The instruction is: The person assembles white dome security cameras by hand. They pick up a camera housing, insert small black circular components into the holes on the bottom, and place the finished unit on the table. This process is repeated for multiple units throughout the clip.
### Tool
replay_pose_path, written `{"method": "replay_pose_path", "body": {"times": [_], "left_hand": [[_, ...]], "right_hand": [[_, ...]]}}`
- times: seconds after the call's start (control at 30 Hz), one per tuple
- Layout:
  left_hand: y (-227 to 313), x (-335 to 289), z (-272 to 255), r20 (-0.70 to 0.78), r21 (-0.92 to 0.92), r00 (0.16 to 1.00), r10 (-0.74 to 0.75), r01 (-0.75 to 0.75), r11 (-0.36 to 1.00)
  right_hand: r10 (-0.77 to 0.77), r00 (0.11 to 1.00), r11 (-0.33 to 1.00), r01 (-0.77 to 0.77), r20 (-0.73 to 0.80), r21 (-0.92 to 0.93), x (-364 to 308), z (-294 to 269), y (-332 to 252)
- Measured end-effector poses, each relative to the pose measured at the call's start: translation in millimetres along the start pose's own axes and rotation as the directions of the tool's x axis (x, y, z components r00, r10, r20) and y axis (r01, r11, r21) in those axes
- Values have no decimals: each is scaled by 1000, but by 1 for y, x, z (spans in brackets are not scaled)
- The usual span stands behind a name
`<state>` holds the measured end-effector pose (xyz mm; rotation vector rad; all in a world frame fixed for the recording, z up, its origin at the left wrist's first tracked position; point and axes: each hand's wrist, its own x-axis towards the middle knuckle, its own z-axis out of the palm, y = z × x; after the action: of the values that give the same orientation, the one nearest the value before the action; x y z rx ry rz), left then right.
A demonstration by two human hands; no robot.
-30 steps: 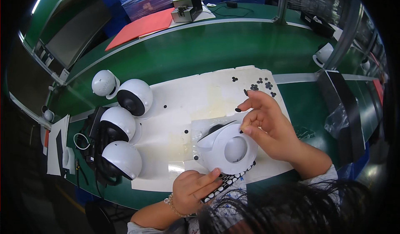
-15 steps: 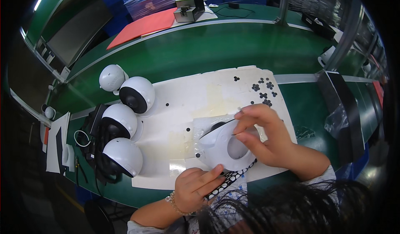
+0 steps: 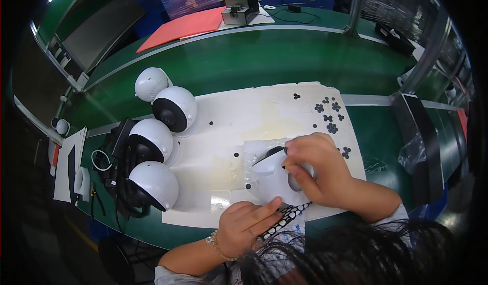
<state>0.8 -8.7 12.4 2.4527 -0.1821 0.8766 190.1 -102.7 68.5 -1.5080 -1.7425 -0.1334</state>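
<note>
A white rounded camera housing (image 3: pixel 269 186) with a dark part lies on a clear plastic bubble-wrap pad in front of me. My right hand (image 3: pixel 317 168) is over its right side, thumb and forefinger pinched together. A small black round pad (image 3: pixel 283 167) shows at the thumb's tip. My left hand (image 3: pixel 249 224) is at the near edge, forefinger stretched to touch the housing. Under its other fingers is a black strip with white round holes (image 3: pixel 287 219); the thumb is hidden.
Several white ball-shaped cameras (image 3: pixel 152 183) stand at the left beside black cables and adapters (image 3: pixel 119 168). Black dot clusters (image 3: pixel 325 109) lie on the white board (image 3: pixel 213 148). Cutters (image 3: pixel 95 198) lie far left. A black channel (image 3: pixel 419 143) stands at right; a metal box (image 3: pixel 240 10) sits behind.
My right hand's fingertips have come down and closed in on the housing, covering more of its round opening. The left hand keeps its place at the near edge. The whole view has shifted slightly.
</note>
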Motion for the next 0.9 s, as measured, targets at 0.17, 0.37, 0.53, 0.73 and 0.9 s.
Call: {"method": "replay_pose_path", "body": {"times": [0.17,0.37,0.53,0.73,0.9], "left_hand": [[-1,1,0,36,25,999,-15,14,1000],[-1,1,3,-6,39,1000,-12,12,999],[-2,0,9,-52,-8,998,-47,47,999],[0,0,7,-34,8,998,-52,52,999],[3,2,5,-16,46,998,-55,56,997]], "right_hand": [[-128,991,904,137,50,-404,-13,-11,-7],[83,996,996,-84,20,43,-41,-18,-4],[151,981,971,-170,120,165,-42,-11,-7],[165,976,970,-187,145,156,-42,-7,-8],[-2,999,996,6,41,-85,-51,-4,-5]]}}
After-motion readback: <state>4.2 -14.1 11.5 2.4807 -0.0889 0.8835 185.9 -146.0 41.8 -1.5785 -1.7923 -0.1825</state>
